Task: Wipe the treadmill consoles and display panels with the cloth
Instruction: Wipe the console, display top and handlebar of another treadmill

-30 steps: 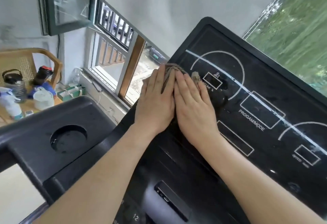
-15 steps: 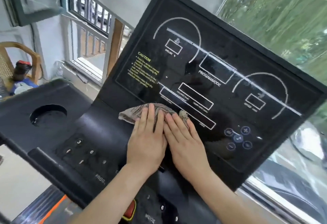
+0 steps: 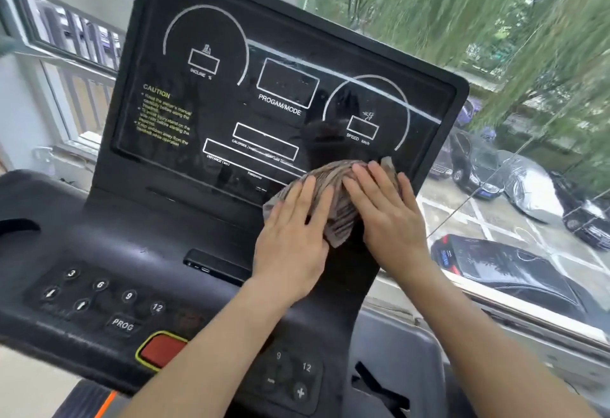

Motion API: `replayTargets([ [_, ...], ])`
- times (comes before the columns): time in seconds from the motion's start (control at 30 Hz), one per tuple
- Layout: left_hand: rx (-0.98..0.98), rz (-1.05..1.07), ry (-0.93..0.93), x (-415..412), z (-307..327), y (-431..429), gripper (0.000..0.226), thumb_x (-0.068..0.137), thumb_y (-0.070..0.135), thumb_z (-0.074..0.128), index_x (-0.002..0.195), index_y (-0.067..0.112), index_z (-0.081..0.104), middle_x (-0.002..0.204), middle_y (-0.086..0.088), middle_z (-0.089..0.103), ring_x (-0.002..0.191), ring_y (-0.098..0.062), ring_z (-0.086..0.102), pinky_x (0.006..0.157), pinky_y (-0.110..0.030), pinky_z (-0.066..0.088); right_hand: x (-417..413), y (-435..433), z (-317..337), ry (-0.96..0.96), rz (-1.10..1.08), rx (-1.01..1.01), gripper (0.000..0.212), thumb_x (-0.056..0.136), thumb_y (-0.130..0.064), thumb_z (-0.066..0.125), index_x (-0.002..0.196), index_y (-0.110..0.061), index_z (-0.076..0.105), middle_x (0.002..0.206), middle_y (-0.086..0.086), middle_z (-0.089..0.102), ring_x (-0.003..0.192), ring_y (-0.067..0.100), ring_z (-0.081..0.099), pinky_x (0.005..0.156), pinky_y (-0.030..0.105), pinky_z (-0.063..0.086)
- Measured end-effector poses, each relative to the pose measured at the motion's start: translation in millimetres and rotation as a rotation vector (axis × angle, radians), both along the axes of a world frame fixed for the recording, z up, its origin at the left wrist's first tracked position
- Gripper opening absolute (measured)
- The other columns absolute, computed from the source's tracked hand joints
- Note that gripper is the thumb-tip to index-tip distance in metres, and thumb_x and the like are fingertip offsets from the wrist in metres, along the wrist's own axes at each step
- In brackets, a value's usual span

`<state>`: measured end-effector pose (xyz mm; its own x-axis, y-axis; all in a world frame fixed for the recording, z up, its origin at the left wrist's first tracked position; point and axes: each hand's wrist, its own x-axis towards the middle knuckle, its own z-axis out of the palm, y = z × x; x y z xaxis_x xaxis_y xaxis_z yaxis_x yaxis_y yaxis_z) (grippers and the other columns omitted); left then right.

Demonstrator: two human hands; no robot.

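A black treadmill display panel [image 3: 231, 94] with white outlines and yellow caution text stands upright in front of me. A brown patterned cloth [image 3: 333, 193] lies flat against its lower right corner. My left hand [image 3: 292, 239] and my right hand [image 3: 389, 209] press side by side on the cloth, fingers spread and flat. Below the panel lies the black console [image 3: 99, 285] with number keys, a PROG key and a red stop button [image 3: 161, 350].
A large window on the right looks down on parked cars [image 3: 515, 265] and trees. A barred window [image 3: 69, 38] is at the far left. A cup recess [image 3: 16, 228] sits at the console's left edge.
Both hands slid the cloth from the panel's upper left down to its bottom edge, then across to the lower right corner. My view swung right, away from the chair.
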<state>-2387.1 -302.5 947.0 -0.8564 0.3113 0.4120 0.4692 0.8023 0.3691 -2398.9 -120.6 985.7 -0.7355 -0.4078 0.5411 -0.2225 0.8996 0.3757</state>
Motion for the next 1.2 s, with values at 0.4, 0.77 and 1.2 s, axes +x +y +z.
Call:
replayTargets([
  [0.4, 0.028, -0.086, 0.055, 10, -29, 32, 0.062, 0.085, 0.022, 0.044, 0.146, 0.014, 0.038, 0.157, -0.009, 0.024, 0.146, -0.022, 0.02, 0.111, -0.041, 0.035, 46, 9, -61, -0.146, -0.004, -0.092, 0.055, 0.099, -0.036, 0.041, 0.145, -0.005, 0.041, 0.155, 0.011, 0.032, 0.146, 0.028, 0.026, 0.113, 0.051, 0.03],
  [0.77, 0.236, 0.034, 0.093, -68, 111, 20, 0.077, 0.091, 0.012, 0.039, 0.153, 0.028, -0.005, 0.162, 0.005, -0.003, 0.147, -0.011, -0.004, 0.121, -0.032, 0.007, -80, -31, 100, -0.076, -0.36, -0.218, 0.065, 0.098, -0.057, 0.009, 0.154, -0.029, -0.006, 0.159, 0.007, -0.027, 0.143, 0.028, -0.031, 0.116, 0.05, -0.016],
  [1.2, 0.424, 0.336, 0.074, -81, 37, -114, 0.05, 0.086, 0.008, 0.052, 0.135, 0.015, 0.045, 0.134, 0.0, 0.046, 0.123, -0.018, 0.043, 0.092, -0.031, 0.047, -92, -143, 33, -0.172, 0.058, 0.168, 0.06, 0.097, -0.052, 0.034, 0.152, -0.028, 0.03, 0.161, 0.008, 0.019, 0.149, 0.03, 0.006, 0.119, 0.05, 0.005],
])
